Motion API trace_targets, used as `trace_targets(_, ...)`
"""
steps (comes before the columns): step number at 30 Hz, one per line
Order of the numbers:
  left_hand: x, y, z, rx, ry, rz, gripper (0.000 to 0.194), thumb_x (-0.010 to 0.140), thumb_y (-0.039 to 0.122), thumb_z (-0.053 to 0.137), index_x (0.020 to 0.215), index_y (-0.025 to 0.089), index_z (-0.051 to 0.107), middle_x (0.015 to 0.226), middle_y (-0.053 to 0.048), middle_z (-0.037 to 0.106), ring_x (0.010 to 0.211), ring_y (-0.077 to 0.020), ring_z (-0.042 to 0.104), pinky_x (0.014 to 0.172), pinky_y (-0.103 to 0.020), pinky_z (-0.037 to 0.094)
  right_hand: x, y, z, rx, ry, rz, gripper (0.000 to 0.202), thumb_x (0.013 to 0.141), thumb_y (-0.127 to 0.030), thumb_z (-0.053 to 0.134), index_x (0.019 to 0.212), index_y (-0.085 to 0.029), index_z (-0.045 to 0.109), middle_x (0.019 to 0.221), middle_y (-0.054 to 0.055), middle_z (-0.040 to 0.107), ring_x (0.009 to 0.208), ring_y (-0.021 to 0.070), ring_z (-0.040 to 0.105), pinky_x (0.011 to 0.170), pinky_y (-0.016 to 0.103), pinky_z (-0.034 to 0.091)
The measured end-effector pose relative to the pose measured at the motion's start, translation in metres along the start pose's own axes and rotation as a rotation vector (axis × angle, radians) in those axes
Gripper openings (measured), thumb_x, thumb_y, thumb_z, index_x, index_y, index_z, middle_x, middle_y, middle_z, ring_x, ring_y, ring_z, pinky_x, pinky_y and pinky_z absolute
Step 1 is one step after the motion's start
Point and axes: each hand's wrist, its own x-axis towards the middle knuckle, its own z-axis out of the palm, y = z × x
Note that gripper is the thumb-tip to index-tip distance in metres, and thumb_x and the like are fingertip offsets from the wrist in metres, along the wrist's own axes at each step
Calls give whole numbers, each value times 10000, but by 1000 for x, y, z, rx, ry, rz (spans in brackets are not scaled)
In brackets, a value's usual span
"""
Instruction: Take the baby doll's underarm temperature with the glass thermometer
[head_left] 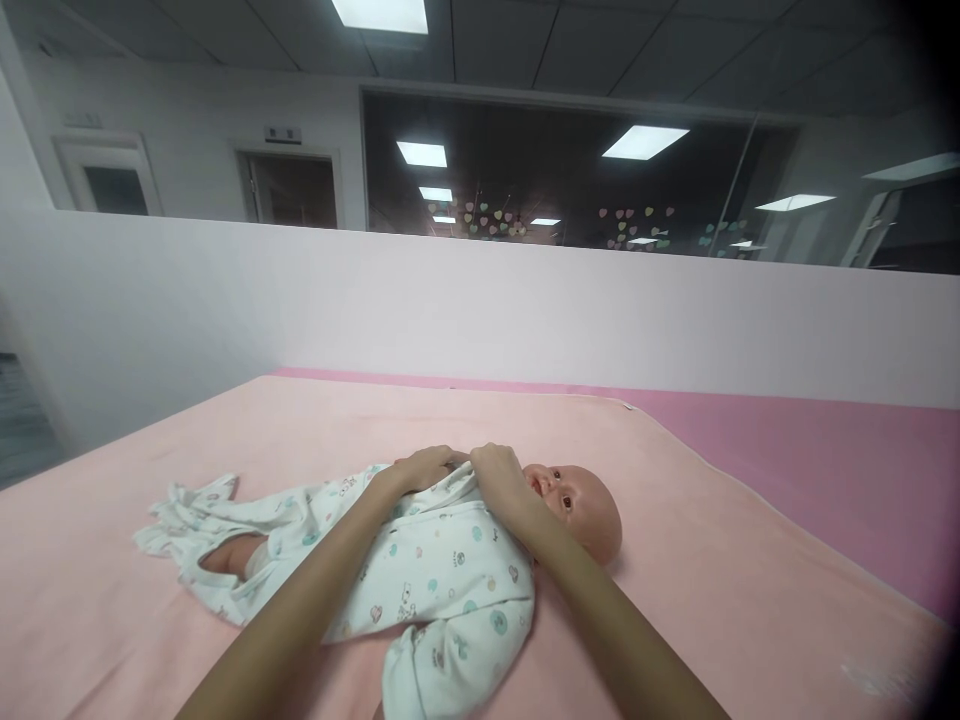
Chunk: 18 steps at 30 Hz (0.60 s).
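A baby doll (589, 510) lies on its back with its head to the right, dressed in a white baby romper (442, 560) with small printed figures. The romper's leg part spreads to the left, and a bare doll leg (238, 552) shows through an opening there. At the far side of the doll's chest, my right hand (499, 485) is closed on the romper's cloth near the neck, lifting a fold. Just left of it my left hand (426, 470) bends over the romper with curled fingers, their tips partly hidden. The near sleeve (457, 660) lies toward me.
A pale pink sheet (712, 560) covers the surface under the doll, with a darker pink surface (810, 450) beyond its right edge. Behind stands a low white partition (487, 310). Past it are a dark window (555, 160) and doors.
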Motion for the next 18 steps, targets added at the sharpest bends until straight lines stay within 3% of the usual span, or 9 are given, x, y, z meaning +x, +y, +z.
trace_targets(4, -2, 2, -1, -6, -2, 10, 381, 789, 264, 369, 1121, 287, 554, 1001, 14, 662, 896, -206, 581, 778, -271, 416, -7, 10, -8, 48, -34, 10, 161, 787, -95, 536, 923, -143, 607, 929, 132, 621, 845, 190, 597, 684, 263, 417)
trace_targets(10, -3, 2, 0, 19, 19, 10, 396, 818, 276, 346, 1172, 304, 522, 1093, 12, 625, 958, -205, 559, 820, -277, 400, -16, 30, -21, 111, -116, 23, 285, 849, -327, 499, 1070, -150, 531, 1098, 77, 535, 939, 176, 545, 795, 343, 466)
trace_targets(15, 0, -2, 3, 65, 24, 0, 417, 830, 262, 331, 1216, 303, 482, 1157, 1, 587, 1022, -202, 533, 870, -286, 376, -20, 26, -26, 148, -200, 4, 281, 862, -326, 477, 1087, -162, 516, 1096, 67, 534, 920, 162, 550, 782, 353, 474)
trace_targets(18, 2, -3, 3, 91, 27, -20, 431, 830, 254, 331, 1241, 297, 455, 1172, -3, 577, 1060, -198, 511, 897, -293, 361, -23, 23, -28, 165, -221, 16, 202, 811, -282, 553, 968, -162, 594, 982, 65, 594, 831, 151, 572, 705, 274, 471)
